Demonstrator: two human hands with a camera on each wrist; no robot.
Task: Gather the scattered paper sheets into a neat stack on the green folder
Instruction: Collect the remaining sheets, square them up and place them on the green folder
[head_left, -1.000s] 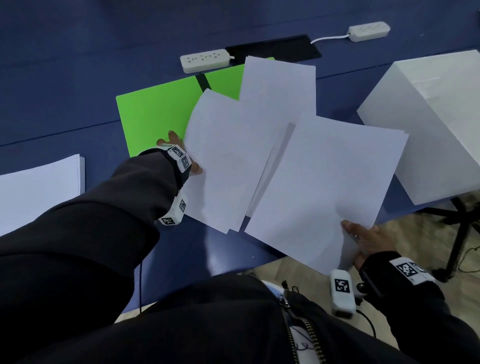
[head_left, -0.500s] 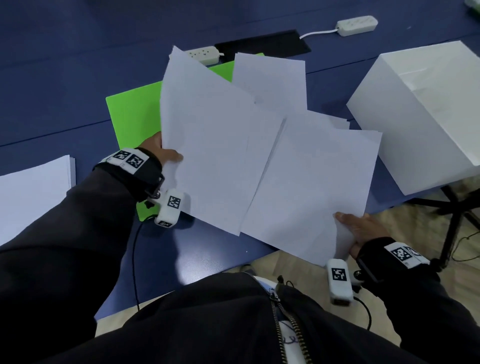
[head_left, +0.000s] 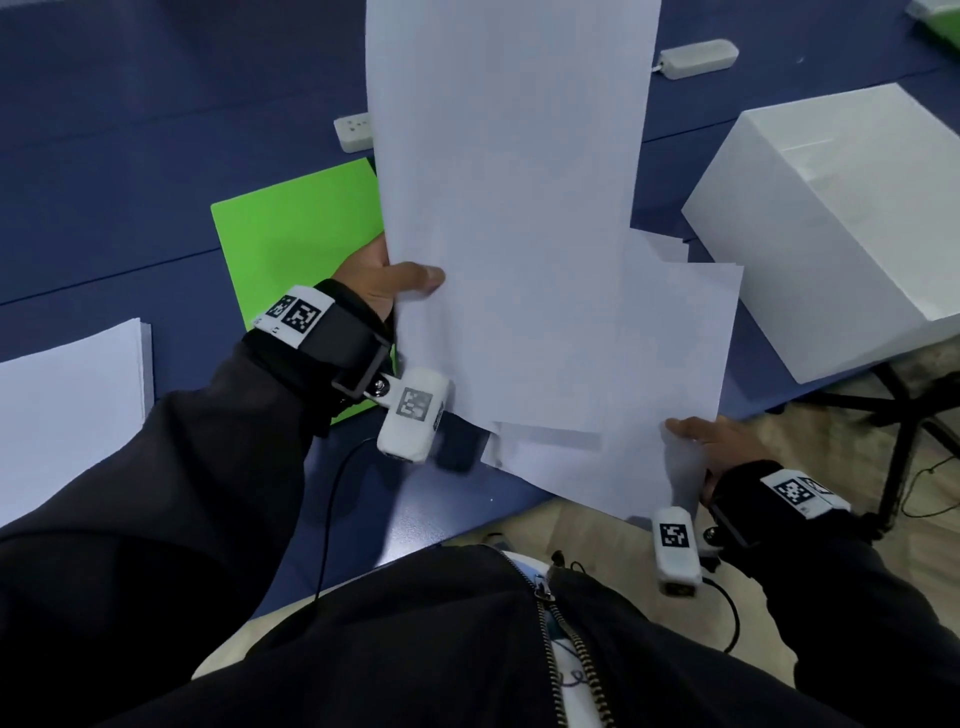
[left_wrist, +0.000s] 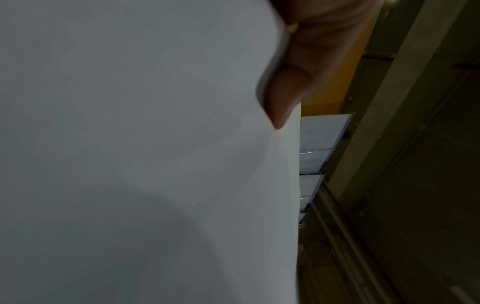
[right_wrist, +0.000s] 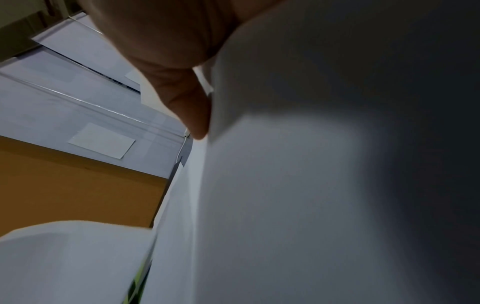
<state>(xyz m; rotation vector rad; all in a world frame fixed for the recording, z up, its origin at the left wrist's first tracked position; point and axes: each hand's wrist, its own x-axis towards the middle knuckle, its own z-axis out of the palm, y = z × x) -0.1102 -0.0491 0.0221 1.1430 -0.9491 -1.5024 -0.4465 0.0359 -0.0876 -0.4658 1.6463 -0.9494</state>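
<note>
Several white paper sheets are lifted off the blue table and stand nearly upright in the head view, overlapping unevenly. My left hand pinches their left edge, thumb on the near face. My right hand pinches the lower right corner of the sheets on that side. The green folder lies flat behind my left hand, its right part hidden by the paper. In the left wrist view paper fills the frame with my thumb pressed on its edge. Paper also fills the right wrist view.
A white box stands at the table's right edge. A separate stack of white paper lies at the left. Two white power strips lie at the back. The table's front edge runs just below the sheets.
The sheets in my left hand rose from lying on the table to nearly upright and swung right, over the sheets in my right hand. More of the green folder shows.
</note>
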